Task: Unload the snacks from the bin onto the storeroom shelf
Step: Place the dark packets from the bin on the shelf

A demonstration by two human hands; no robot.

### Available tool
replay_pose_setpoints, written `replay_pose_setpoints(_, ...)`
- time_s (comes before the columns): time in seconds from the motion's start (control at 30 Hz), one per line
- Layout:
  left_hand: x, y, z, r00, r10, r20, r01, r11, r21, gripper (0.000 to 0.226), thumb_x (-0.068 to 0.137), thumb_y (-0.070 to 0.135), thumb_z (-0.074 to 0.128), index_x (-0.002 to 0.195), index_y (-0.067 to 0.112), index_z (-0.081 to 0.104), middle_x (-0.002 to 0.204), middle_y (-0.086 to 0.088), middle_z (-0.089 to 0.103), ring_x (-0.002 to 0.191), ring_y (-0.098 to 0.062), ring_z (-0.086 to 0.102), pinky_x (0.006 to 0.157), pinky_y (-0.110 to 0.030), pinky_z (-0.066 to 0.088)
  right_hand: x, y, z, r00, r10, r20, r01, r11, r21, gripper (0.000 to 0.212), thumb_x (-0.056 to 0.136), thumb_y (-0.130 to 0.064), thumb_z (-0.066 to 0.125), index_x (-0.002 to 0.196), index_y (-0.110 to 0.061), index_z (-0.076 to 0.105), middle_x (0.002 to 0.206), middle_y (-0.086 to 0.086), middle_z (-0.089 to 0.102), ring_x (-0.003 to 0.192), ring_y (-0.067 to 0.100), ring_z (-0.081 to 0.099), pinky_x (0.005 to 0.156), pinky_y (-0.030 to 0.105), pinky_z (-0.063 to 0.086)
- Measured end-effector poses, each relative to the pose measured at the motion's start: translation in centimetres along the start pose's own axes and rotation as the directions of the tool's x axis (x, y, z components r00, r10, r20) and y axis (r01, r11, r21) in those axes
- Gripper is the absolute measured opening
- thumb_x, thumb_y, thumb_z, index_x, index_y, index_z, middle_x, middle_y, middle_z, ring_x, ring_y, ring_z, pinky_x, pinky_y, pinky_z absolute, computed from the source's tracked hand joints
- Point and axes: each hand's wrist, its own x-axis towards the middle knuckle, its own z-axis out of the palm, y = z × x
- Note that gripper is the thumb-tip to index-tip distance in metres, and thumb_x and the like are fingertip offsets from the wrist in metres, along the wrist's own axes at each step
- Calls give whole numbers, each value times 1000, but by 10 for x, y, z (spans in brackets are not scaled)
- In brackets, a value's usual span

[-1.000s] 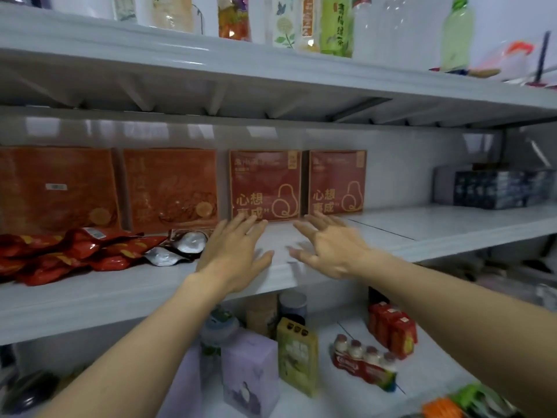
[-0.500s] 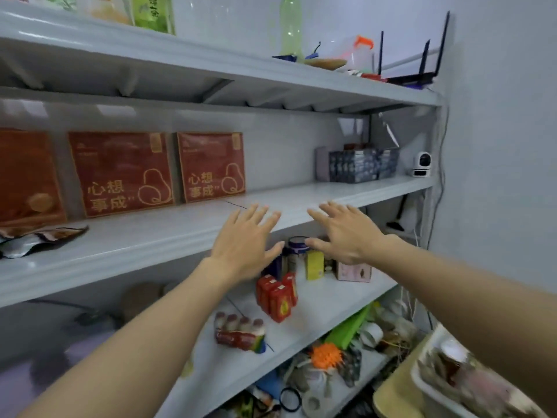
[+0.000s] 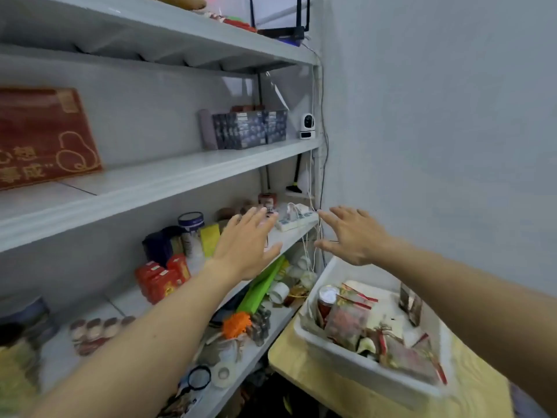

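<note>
Both hands are wide open with fingers spread, and they hold nothing. The left hand hovers in front of the grey metal shelf. The right hand hovers toward 12 o'clock from the white plastic bin.

The bin sits at 5 o'clock in the view, on a pale wooden table. Red and clear snack packets lie inside it.

I think the best next move is to reach down, take 1 packet gently by its sides, and lift it over the rim.

The flat red box at 9 o'clock has gold writing. I can read "想" and "成". The packet labels are too blurry.
</note>
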Motion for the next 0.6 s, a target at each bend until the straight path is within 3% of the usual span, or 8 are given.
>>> replay_pose_setpoints(0.27, 85, 75, 83, 977, 210, 41, -202, 970, -138, 68, 99, 55, 37, 157, 25, 18, 163, -3, 21, 151, -20, 16, 121, -41, 18, -16, 100, 51, 965, 226, 131, -221, 974, -53, 78, 98, -63, 35, 159, -22, 12, 164, 9, 18, 151, 27, 15, 121, 45, 17)
replay_pose_setpoints(0.6, 185, 150, 174, 886, 458, 70, -421, 858, -294, 67, 101, 52, 37, 158, 24, 15, 164, -5, 18, 151, -20, 13, 121, -38, 12, -4, 185, 118, 861, 456, 226, -459, 887, -39, 79, 96, -60, 44, 158, -20, 15, 162, 8, 24, 149, 25, 23, 118, 41, 25)
